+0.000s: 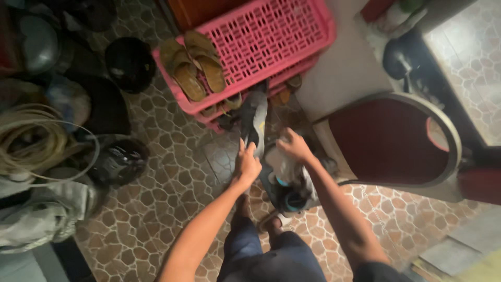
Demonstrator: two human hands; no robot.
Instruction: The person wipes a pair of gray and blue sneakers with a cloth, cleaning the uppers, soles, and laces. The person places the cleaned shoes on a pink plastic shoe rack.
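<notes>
While I look down past my dark blue trousered knees [271, 258], my left hand [247, 164] closes its fingers on the lower end of a long grey shoe [254, 117]. Its long axis runs nearly straight away from me, the far end pointing up at the stacked pink plastic lattice crates [271, 36], the near end in my grip. My right hand [295, 146] rests, fingers curled, on a pale grey-and-teal sneaker [284, 175] just beside the first shoe; I cannot tell how firmly it grips. A pair of tan leather sandals [192, 65] lies on the crate's left edge. Both shoes sit above the brown pebble-patterned tile floor [172, 193], near a round-backed maroon chair [389, 141].
</notes>
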